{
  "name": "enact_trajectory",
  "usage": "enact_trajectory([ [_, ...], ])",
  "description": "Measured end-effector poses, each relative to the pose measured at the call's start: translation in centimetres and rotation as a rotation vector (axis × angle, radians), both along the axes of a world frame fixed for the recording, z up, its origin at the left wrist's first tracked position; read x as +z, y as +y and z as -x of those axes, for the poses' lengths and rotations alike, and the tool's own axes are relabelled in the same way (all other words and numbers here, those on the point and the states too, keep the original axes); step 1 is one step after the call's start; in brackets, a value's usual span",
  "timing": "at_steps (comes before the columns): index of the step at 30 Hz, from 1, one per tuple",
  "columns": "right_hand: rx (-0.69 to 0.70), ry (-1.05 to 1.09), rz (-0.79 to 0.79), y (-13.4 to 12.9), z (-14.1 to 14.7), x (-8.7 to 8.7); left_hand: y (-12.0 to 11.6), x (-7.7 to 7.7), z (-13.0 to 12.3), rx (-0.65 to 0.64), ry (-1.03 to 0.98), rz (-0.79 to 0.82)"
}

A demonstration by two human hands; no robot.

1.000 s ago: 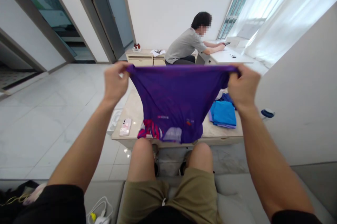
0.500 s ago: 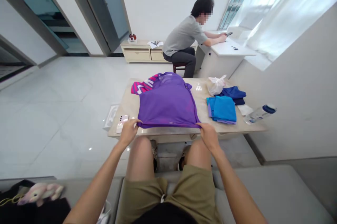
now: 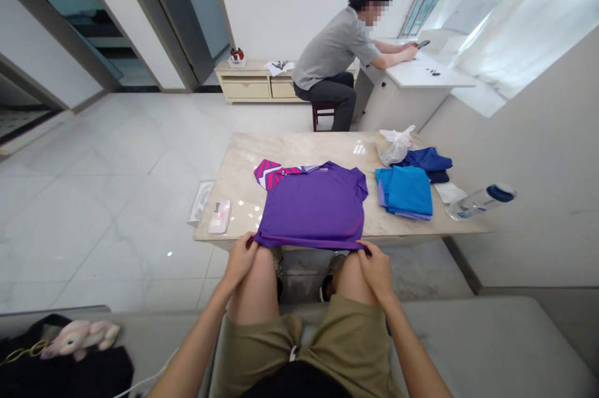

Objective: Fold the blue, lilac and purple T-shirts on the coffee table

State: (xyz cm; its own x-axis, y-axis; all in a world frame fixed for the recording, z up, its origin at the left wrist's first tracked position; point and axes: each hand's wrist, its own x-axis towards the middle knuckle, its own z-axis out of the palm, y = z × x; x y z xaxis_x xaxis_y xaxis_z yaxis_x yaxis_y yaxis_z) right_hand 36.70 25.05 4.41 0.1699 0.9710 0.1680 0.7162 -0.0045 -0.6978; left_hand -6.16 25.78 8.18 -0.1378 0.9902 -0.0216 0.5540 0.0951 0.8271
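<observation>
A purple T-shirt (image 3: 316,208) with a pink-and-white patterned sleeve lies spread on the marble-look table (image 3: 290,145), its collar pointing away from me. Its hem hangs just over the near edge. My left hand (image 3: 242,259) pinches the hem's left corner, close to my left knee. At the right corner, my right hand (image 3: 375,266) grips the hem above my right knee. To the right of the shirt sits a stack of folded blue clothes (image 3: 406,191). A phone (image 3: 219,217) lies to the left of the shirt.
Behind the blue stack are dark blue clothes (image 3: 428,161) and a white plastic bag (image 3: 395,143). A clear water bottle (image 3: 482,201) is at the table's right end. Beyond, a person (image 3: 330,48) sits at a white desk (image 3: 430,73). A plush toy (image 3: 82,339) lies on the sofa.
Both hands have drawn the shirt's hem toward me, down to my knees. The shirt, bunched and puffed at its far end before, now lies flatter, its collar and sleeves showing. My view has shifted slightly.
</observation>
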Motion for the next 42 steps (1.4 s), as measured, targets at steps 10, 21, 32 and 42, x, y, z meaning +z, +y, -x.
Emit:
enact_trajectory([
  [10,-0.030,0.050,0.024,0.7,0.3,1.0,0.5,0.3,0.0,0.036,-0.086,0.016],
  [21,0.011,-0.054,-0.110,0.5,1.0,1.1,0.0,3.4,-4.5,-0.097,0.380,-0.153],
  [32,0.198,-0.158,-0.345,-0.8,4.3,8.4,2.6,4.2,-21.9,-0.553,0.321,0.153],
  [42,0.112,0.160,-0.100,-7.6,9.3,2.4,-0.1,8.0,-18.5,-0.324,-0.371,0.258],
])
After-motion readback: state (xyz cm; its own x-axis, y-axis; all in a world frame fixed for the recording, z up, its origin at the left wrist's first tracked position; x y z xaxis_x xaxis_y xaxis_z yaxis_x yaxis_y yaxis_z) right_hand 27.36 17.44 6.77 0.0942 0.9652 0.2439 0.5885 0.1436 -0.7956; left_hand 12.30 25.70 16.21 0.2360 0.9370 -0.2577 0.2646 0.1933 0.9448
